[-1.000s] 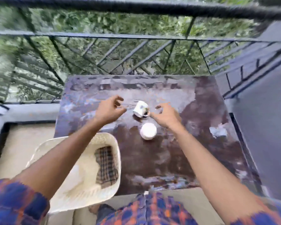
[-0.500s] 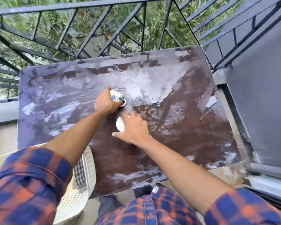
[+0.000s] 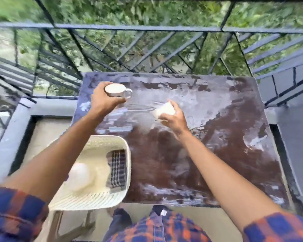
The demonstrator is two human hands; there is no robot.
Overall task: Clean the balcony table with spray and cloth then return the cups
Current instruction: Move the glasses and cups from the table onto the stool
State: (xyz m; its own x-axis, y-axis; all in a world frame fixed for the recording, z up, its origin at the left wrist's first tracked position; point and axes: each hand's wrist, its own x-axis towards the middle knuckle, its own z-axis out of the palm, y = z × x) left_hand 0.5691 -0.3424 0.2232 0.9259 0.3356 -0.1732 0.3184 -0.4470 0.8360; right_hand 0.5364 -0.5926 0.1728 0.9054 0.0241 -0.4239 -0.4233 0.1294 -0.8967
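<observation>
Two white cups are off the table in the head view, one in each of your hands. Your left hand [image 3: 103, 100] is closed around the handled cup [image 3: 116, 90], fingers wrapped about its body from below and behind, mouth up, handle pointing right and free of the grip. Your right hand [image 3: 172, 117] is closed on the second cup [image 3: 164, 109], which lies tilted with its base toward the left; whether it has a handle you cannot tell, since blur and your fingers hide that side. Both look like glazed ceramic, so judge them light but stiff, slick and quick to chip: hold each by the body with the thumb opposite the fingers, or hook the handle, and keep them apart from one another.

Below them the balcony table [image 3: 217, 137] is a worn brown top with pale, patchy streaks; it looks damp, so expect little friction under a cup base. Its far edge sits just beside the metal railing [image 3: 147, 28], with foliage and a drop beyond, so set nothing near that side. To your left a cream plastic basket [image 3: 98, 199] rests on a stool, touching the table's near-left corner. It holds a checked cloth [image 3: 116, 168] and a blurred white rounded object [image 3: 79, 173] you cannot identify
</observation>
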